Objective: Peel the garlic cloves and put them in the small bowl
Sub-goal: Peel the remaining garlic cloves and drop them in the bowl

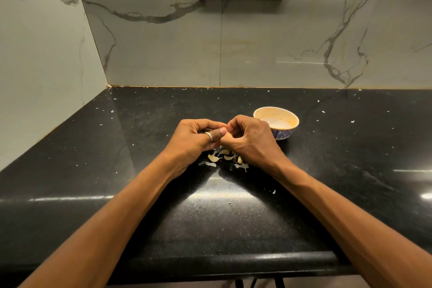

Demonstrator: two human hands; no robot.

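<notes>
Clove: a small pale garlic clove, so judged from the task, is almost wholly hidden between the fingertips, so I cannot tell its long axis.
Hands: the left hand [194, 140] and right hand [252, 138] are together, fingers curled, their tips pinching one spot.
Bowl: a small round bowl [293, 121], cream inside and blue-patterned outside, sits at 2 o'clock from the pinch, just beside the right knuckles. The right hand is nearer, so the drop is likely its job.
Bowl contents: no clove shows in the visible part.
Pile: papery pale skins and yellowish pieces [225, 158] lie at 6 o'clock from the pinch, between the wrists.
Surface: black speckled stone counter [163, 217].
Ring: silver band [208, 137] on the left thumb.
</notes>
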